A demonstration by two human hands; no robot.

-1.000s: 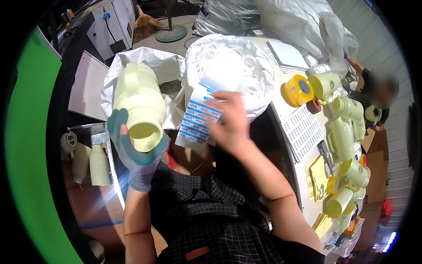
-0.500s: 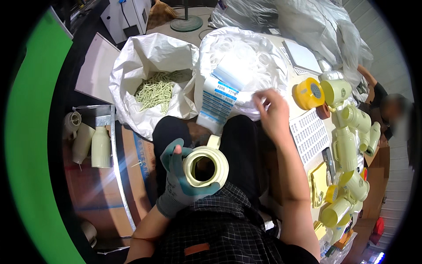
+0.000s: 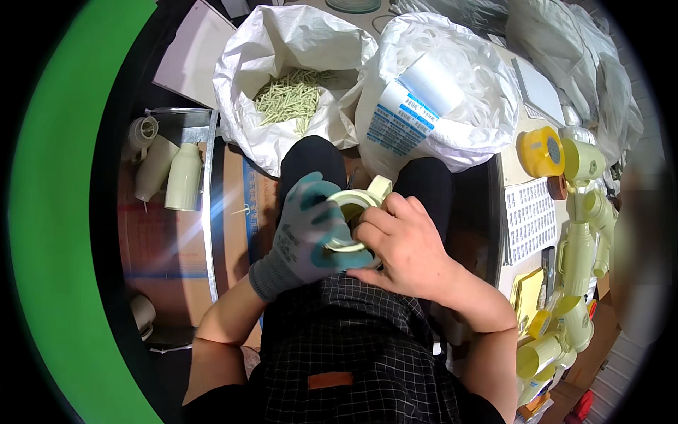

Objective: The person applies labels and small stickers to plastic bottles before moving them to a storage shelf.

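Note:
A pale yellow-green thermos jug body stands mouth-up between my knees, its handle pointing away from me. My left hand, in a grey and teal glove, is closed around its left side, with fingers bent over the rim. Bare and curled, my right hand is at the right side of the mouth, its fingertips dipping inside and its thumb low on the outside. A whitish plastic ring shows at the mouth between both hands; my fingers cover much of it.
Ahead stand a white sack of thin pale-green sticks and a sack of translucent rings with a label sheet. More jugs, tape rolls and a label sheet cover the right table. A metal-edged bin with jugs is at left.
My right hand has come from beside the ring sack down to the jug's mouth. The left fingers have bent over the rim. The whole view has shifted, with the scene lying further right and up.

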